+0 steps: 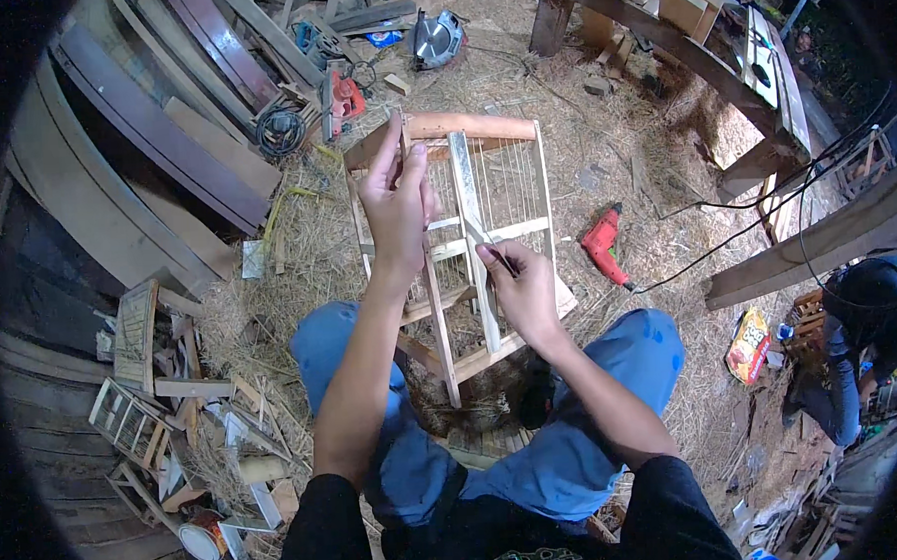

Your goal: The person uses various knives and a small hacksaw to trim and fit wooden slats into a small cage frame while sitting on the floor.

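Between my knees stands a small wooden cage with pale slats and rows of thin upright bars. My left hand is at its upper left, fingers up and thumb bent, closed round a narrow wooden slat that runs down to the cage's near end. A flat strip with a whitish, worn face stands along the cage front. My right hand is closed beside this strip, pinching a thin dark pointed thing whose kind I cannot make out. Its fingertips are close to the cage's middle crossbar.
A red power drill with a cord lies right of the cage. Farther off are a circular saw and a red power tool. Boards lean at left, wood scraps below them. Another person sits at right near a yellow packet.
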Available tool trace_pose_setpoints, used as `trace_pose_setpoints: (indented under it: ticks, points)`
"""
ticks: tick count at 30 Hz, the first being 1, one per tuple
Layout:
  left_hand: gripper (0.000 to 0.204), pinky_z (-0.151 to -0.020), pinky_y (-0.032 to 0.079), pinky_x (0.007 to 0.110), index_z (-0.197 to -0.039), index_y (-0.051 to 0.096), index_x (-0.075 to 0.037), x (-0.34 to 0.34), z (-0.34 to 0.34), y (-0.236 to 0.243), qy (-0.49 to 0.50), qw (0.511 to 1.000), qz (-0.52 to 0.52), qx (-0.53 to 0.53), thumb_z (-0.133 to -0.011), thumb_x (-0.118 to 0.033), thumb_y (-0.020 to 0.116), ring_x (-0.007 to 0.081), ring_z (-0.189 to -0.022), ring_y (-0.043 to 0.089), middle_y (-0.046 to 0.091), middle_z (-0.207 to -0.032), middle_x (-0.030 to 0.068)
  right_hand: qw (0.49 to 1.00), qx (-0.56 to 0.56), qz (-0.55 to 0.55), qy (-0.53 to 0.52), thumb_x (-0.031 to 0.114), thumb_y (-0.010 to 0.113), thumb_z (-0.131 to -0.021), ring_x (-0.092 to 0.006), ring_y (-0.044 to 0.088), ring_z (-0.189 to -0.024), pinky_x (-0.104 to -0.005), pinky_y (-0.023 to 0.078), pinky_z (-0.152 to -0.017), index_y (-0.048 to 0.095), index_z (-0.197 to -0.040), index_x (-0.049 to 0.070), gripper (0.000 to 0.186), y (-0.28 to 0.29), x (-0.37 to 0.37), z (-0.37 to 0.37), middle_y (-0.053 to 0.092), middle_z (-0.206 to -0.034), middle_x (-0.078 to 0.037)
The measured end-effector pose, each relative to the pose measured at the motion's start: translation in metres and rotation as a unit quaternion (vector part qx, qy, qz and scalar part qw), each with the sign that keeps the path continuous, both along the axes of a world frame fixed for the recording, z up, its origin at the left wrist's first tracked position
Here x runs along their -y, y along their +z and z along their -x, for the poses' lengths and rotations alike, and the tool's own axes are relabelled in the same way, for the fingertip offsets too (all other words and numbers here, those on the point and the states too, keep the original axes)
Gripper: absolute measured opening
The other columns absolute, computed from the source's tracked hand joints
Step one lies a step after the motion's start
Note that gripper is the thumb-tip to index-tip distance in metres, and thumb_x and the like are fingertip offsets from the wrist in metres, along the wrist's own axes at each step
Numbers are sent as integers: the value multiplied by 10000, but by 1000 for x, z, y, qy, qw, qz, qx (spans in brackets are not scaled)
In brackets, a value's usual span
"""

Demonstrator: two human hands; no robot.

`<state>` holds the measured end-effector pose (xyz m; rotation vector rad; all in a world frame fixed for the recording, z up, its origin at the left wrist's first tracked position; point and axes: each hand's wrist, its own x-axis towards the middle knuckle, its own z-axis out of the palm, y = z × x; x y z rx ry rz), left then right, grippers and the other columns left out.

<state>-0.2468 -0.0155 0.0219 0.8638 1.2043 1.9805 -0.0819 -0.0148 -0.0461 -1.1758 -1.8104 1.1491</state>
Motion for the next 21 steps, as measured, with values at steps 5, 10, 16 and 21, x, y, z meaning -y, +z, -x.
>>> trace_pose_setpoints:
  ticks: [5, 10, 16, 21]
  points:
    - [516, -418, 284, 231, -1508, 405, -78, 2, -4, 1, -3, 1000, 7, 8, -1013, -102, 547, 18, -453, 315, 394, -590, -79, 999, 6, -44, -12, 299, 656, -963, -259, 490, -496, -407, 401, -536, 698, -851, 36, 289, 2, 1, 1, 560, -584, -157]
    - [517, -417, 274, 231, -1510, 403, -79, 1, -7, 2, -2, 1000, 11, 6, -1014, -107, 547, 15, -454, 314, 394, -587, -79, 999, -5, 38, -5, 316, 657, -963, -225, 460, -487, -400, 383, -523, 693, -804, 24, 334, 0, -1, -1, 535, -557, -152]
    - [540, -403, 289, 225, -1507, 381, -37, 0, -5, -2, -11, 1000, 1, 7, -1009, -119, 572, 19, -434, 340, 444, -622, -52, 1000, 5, 25, 7, 333, 657, -962, -204, 454, -482, -391, 381, -516, 696, -814, 25, 345, 1, -3, -3, 526, -542, -123]
    - [531, -403, 287, 230, -1502, 394, -43, -1, -5, -2, -1, 1000, 12, 24, -1008, -118, 572, 22, -434, 334, 417, -594, -56, 1000, 2, 25, 14, 315, 653, -968, -176, 437, -475, -382, 374, -502, 691, -808, 19, 338, 4, -1, -1, 518, -530, -117]
